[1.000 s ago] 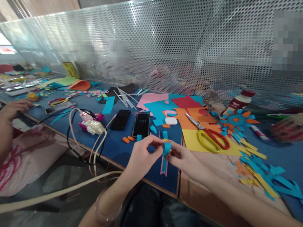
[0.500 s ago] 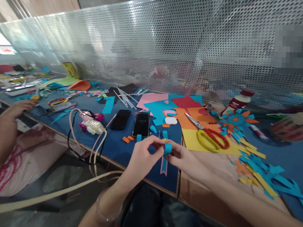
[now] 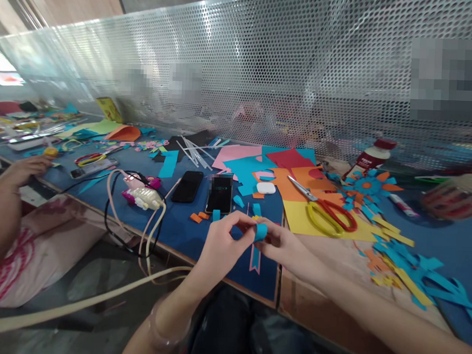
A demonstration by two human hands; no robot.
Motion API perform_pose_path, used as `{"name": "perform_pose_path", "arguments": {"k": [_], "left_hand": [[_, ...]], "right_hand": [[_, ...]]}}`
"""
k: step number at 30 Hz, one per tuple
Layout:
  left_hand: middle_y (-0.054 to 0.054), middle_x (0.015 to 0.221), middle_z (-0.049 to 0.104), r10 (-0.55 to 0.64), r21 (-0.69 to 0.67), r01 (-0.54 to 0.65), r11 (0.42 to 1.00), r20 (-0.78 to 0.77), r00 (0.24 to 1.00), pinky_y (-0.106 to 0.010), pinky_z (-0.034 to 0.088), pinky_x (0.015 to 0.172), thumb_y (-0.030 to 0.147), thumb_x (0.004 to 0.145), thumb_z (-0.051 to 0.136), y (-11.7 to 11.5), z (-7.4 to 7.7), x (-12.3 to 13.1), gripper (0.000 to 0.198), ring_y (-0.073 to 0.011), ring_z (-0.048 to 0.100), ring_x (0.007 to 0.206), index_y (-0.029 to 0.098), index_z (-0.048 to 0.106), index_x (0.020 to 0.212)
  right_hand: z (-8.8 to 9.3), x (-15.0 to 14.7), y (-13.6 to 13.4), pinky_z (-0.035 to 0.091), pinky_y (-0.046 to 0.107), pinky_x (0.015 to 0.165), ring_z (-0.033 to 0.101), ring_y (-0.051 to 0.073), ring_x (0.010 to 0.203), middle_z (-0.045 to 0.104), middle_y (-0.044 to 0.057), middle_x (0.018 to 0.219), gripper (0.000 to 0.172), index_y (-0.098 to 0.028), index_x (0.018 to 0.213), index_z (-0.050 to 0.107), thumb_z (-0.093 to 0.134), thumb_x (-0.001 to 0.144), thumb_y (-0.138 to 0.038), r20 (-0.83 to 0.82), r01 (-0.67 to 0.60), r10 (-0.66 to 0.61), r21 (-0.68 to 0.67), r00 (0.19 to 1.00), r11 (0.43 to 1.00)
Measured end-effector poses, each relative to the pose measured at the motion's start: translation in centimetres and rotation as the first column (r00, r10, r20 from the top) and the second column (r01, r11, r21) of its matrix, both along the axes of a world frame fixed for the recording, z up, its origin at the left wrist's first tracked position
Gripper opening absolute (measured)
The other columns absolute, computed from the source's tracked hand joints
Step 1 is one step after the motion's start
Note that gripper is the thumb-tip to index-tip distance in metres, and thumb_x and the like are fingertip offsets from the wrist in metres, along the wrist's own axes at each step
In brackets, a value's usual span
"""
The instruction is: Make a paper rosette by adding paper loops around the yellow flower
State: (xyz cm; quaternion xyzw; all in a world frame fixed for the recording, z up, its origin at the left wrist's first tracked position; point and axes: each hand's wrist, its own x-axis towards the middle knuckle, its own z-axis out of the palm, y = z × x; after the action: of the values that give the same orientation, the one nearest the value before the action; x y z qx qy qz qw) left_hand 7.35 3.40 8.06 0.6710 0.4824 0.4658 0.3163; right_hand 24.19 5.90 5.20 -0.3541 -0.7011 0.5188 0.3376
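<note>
Between the fingertips of both my hands is a blue paper strip (image 3: 261, 232), curled into a loop. My left hand (image 3: 228, 241) pinches it from the left, thumb and forefinger closed. From the right, my right hand (image 3: 282, 243) has its bent fingers closed on the same strip. Below the hands, a blue and pink paper ribbon (image 3: 255, 260) with a notched end lies on the blue table top. Another short blue paper piece (image 3: 216, 215) shows just beyond my left hand. Parts of the strip are covered by my fingers.
Two phones (image 3: 187, 186) and a white case (image 3: 266, 188) lie beyond my hands. Scissors (image 3: 327, 214) rest on coloured paper sheets (image 3: 292, 215) to the right. A blue and orange paper flower (image 3: 366, 185) sits near a bottle (image 3: 370, 160). Cables and a glue gun (image 3: 144, 194) lie left; another person's arm (image 3: 6, 205) is beyond.
My hands and the curled blue strip look almost the same. At the far left, the other person's hand has shifted slightly left.
</note>
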Motion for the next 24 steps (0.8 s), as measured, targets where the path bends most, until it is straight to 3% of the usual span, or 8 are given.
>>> {"name": "perform_pose_path", "arguments": {"k": [8,15,21,24], "left_hand": [[0.002,0.077,0.067,-0.004,-0.003,0.004,1.000,0.002,1.000,-0.022,0.046,0.068,0.015,0.081,0.058,0.1,0.0,0.1,0.011,-0.0122,0.059,0.072,0.021,0.067,0.085],[0.003,0.078,0.068,0.016,-0.019,-0.016,1.000,-0.006,1.000,-0.021,0.044,0.068,0.015,0.081,0.059,0.2,0.0,-0.1,0.009,-0.0114,0.058,0.073,0.020,0.067,0.083],[0.002,0.077,0.067,0.043,-0.030,-0.043,0.999,0.001,0.999,-0.021,0.042,0.063,0.017,0.081,0.061,0.3,0.1,-0.4,0.007,-0.0110,0.057,0.070,0.019,0.067,0.082],[0.001,0.077,0.067,0.032,-0.020,-0.031,0.999,0.024,0.999,-0.021,0.043,0.065,0.018,0.081,0.061,0.4,-0.1,-0.5,0.006,-0.0119,0.059,0.073,0.018,0.067,0.083]], "right_hand": [[0.4,0.2,-0.1,0.041,0.032,0.084,0.048,0.016,0.087,0.048,0.000,0.089,0.011,-0.022,0.081,0.054,0.052,0.076,-0.012,-0.015,-0.028,0.028,0.033,0.999,0.999],[1.2,0.0,-0.4,0.040,0.029,0.070,0.046,0.015,0.079,0.048,0.000,0.090,0.010,-0.020,0.086,0.053,0.058,0.077,-0.021,0.044,-0.023,0.025,-0.036,0.999,0.999],[1.2,0.1,-0.1,0.042,0.034,0.078,0.051,0.019,0.090,0.052,0.004,0.098,0.010,-0.019,0.084,0.055,0.057,0.081,-0.029,-0.003,0.033,-0.033,-0.047,0.999,0.998],[0.9,0.2,0.0,0.042,0.034,0.082,0.053,0.020,0.099,0.051,0.005,0.105,0.010,-0.020,0.085,0.054,0.057,0.084,-0.031,-0.067,0.159,-0.156,0.051,0.986,0.986]]}}
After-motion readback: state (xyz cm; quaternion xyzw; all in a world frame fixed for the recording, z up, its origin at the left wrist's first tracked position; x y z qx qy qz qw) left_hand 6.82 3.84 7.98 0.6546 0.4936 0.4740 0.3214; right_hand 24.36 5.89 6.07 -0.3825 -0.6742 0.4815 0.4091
